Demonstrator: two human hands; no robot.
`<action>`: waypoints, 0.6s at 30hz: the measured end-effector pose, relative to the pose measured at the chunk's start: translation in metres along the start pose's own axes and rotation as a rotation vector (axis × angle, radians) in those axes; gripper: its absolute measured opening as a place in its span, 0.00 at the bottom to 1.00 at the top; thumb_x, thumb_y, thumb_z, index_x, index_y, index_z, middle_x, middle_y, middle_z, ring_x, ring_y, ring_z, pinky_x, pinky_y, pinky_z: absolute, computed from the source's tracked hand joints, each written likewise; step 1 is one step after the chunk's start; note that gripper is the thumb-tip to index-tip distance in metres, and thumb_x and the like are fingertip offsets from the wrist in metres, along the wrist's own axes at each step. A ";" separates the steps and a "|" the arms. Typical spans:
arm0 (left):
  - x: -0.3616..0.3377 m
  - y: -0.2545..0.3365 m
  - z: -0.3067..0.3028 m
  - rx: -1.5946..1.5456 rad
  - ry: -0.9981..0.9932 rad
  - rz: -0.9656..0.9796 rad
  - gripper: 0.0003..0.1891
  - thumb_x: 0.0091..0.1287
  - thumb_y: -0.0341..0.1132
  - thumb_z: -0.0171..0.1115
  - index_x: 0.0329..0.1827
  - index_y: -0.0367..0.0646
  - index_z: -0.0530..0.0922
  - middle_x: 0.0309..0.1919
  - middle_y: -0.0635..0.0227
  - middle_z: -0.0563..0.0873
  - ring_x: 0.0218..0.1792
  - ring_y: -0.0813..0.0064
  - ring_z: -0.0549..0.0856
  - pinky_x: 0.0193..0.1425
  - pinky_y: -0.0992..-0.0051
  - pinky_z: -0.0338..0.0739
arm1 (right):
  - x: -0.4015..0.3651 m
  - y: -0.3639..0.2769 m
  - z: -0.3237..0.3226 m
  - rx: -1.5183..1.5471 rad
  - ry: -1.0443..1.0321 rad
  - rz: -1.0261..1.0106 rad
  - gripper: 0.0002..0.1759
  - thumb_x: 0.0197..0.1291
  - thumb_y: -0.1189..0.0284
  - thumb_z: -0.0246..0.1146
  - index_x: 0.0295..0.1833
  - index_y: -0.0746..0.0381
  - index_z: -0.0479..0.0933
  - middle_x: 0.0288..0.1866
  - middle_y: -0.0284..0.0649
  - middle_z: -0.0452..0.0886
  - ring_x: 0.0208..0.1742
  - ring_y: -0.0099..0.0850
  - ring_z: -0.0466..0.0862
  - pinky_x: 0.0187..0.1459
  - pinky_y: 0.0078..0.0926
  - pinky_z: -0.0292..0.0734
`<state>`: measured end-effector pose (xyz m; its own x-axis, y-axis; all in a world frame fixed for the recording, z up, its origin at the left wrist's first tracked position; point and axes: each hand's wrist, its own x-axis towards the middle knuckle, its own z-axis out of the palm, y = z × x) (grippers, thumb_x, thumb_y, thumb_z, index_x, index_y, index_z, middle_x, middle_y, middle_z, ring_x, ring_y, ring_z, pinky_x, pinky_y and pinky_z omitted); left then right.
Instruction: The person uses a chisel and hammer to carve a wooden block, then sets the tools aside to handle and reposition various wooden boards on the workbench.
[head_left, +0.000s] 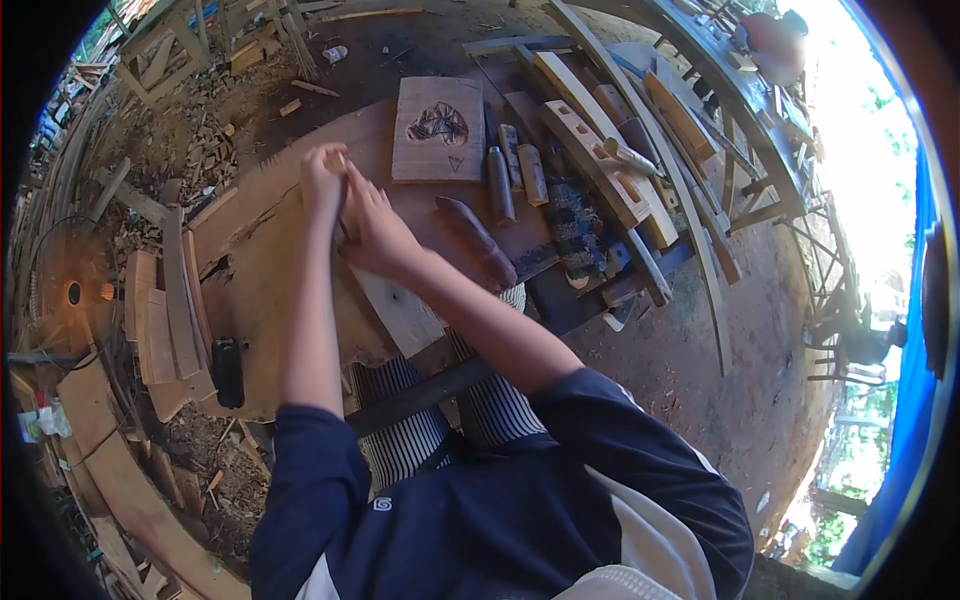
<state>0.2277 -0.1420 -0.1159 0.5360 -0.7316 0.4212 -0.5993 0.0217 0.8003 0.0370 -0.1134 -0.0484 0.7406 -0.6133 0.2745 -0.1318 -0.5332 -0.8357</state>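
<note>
My left hand [322,180] is closed near the far left part of the worktable [260,260], with a small pale bit of wood showing at its fingertips. My right hand [378,232] presses close beside it, fingers bent toward the left hand. What lies between the two hands is mostly hidden. From beneath my right wrist a pale wooden board [398,308] runs toward my lap. Right of my hands lies a dark pointed tool or sheath [475,240]. Behind them rests a square wooden panel [438,130] with a dark carved figure.
Several cylindrical handles [501,185] lie right of the panel, beside a plaid cloth [578,230]. Long wooden rails with cut slots [595,150] are stacked at the right. A black case [228,372] sits at the table's left edge. A fan [74,293] stands further left.
</note>
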 end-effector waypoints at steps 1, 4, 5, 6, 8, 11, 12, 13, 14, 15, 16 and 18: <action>0.011 -0.017 0.003 0.001 0.001 0.000 0.14 0.50 0.22 0.64 0.42 0.43 0.82 0.51 0.54 0.80 0.52 0.52 0.79 0.60 0.60 0.74 | 0.012 0.003 0.002 0.001 -0.001 -0.001 0.60 0.41 0.74 0.68 0.78 0.70 0.40 0.70 0.62 0.61 0.72 0.60 0.61 0.73 0.44 0.58; 0.016 -0.026 0.001 -0.058 0.055 -0.166 0.16 0.49 0.23 0.64 0.43 0.44 0.83 0.52 0.54 0.80 0.52 0.52 0.79 0.60 0.61 0.73 | 0.019 0.003 0.004 -0.030 -0.043 0.026 0.59 0.41 0.74 0.68 0.77 0.71 0.41 0.72 0.62 0.59 0.72 0.60 0.61 0.73 0.44 0.59; -0.002 -0.011 -0.002 -0.034 0.034 -0.115 0.15 0.50 0.23 0.64 0.43 0.45 0.83 0.53 0.54 0.79 0.54 0.53 0.78 0.62 0.62 0.72 | 0.002 0.000 0.003 -0.048 -0.028 -0.015 0.58 0.42 0.74 0.68 0.77 0.71 0.42 0.73 0.62 0.59 0.73 0.59 0.61 0.73 0.43 0.59; -0.025 0.008 -0.006 -0.007 0.015 -0.066 0.15 0.51 0.24 0.64 0.43 0.45 0.83 0.54 0.54 0.79 0.56 0.53 0.78 0.64 0.63 0.71 | -0.019 -0.004 0.001 -0.062 -0.013 -0.056 0.57 0.43 0.74 0.68 0.77 0.72 0.43 0.73 0.62 0.58 0.73 0.59 0.60 0.73 0.43 0.58; -0.095 0.056 -0.004 0.064 0.046 -0.075 0.16 0.54 0.24 0.65 0.47 0.47 0.81 0.63 0.51 0.72 0.66 0.51 0.71 0.71 0.62 0.65 | -0.077 -0.015 -0.008 -0.012 -0.057 -0.042 0.54 0.45 0.73 0.67 0.76 0.73 0.46 0.74 0.62 0.56 0.77 0.57 0.56 0.76 0.54 0.50; -0.195 0.156 -0.011 -0.026 -0.009 -0.251 0.16 0.56 0.22 0.64 0.48 0.44 0.80 0.69 0.43 0.63 0.72 0.45 0.64 0.73 0.57 0.62 | -0.176 -0.038 -0.021 0.065 -0.084 0.034 0.55 0.44 0.73 0.69 0.76 0.72 0.46 0.75 0.65 0.54 0.78 0.59 0.54 0.77 0.53 0.48; -0.221 0.169 -0.010 0.038 -0.037 -0.238 0.16 0.56 0.22 0.64 0.48 0.45 0.80 0.70 0.42 0.62 0.71 0.43 0.63 0.73 0.55 0.61 | -0.203 -0.043 -0.025 0.091 -0.103 0.081 0.55 0.45 0.72 0.69 0.76 0.72 0.46 0.74 0.66 0.55 0.78 0.59 0.54 0.77 0.54 0.48; -0.239 0.184 -0.011 0.052 -0.049 -0.223 0.15 0.58 0.21 0.64 0.48 0.46 0.80 0.70 0.42 0.60 0.71 0.41 0.63 0.72 0.54 0.60 | -0.226 -0.048 -0.025 0.100 -0.121 0.073 0.55 0.45 0.72 0.69 0.76 0.72 0.46 0.74 0.66 0.55 0.78 0.59 0.54 0.77 0.54 0.48; -0.253 0.195 -0.011 0.016 -0.040 -0.226 0.15 0.59 0.21 0.63 0.48 0.47 0.80 0.71 0.41 0.59 0.71 0.40 0.63 0.72 0.52 0.61 | -0.246 -0.053 -0.026 0.056 -0.114 0.089 0.54 0.46 0.72 0.69 0.76 0.72 0.46 0.74 0.67 0.55 0.78 0.59 0.54 0.77 0.54 0.48; -0.260 0.199 -0.010 0.025 -0.030 -0.235 0.15 0.59 0.21 0.63 0.48 0.47 0.80 0.71 0.41 0.59 0.71 0.40 0.63 0.72 0.52 0.61 | -0.255 -0.055 -0.027 0.010 -0.105 0.105 0.54 0.47 0.71 0.69 0.75 0.72 0.46 0.74 0.67 0.56 0.78 0.60 0.54 0.77 0.54 0.48; -0.264 0.202 -0.009 -0.008 -0.025 -0.239 0.15 0.59 0.21 0.62 0.48 0.47 0.80 0.71 0.41 0.59 0.71 0.40 0.63 0.71 0.52 0.61 | -0.255 -0.054 -0.028 0.016 -0.115 0.101 0.54 0.47 0.71 0.69 0.75 0.72 0.46 0.74 0.67 0.56 0.78 0.60 0.54 0.77 0.54 0.48; -0.262 0.200 -0.009 0.016 -0.005 -0.223 0.13 0.61 0.25 0.65 0.48 0.45 0.80 0.71 0.45 0.61 0.70 0.46 0.66 0.71 0.57 0.64 | -0.252 -0.054 -0.030 0.019 -0.113 0.092 0.54 0.48 0.71 0.69 0.75 0.72 0.46 0.74 0.66 0.56 0.78 0.60 0.54 0.77 0.55 0.47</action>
<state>-0.0274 0.0597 -0.0626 0.6532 -0.7205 0.2326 -0.4759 -0.1517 0.8663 -0.1620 0.0525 -0.0582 0.7952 -0.5895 0.1417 -0.1911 -0.4655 -0.8641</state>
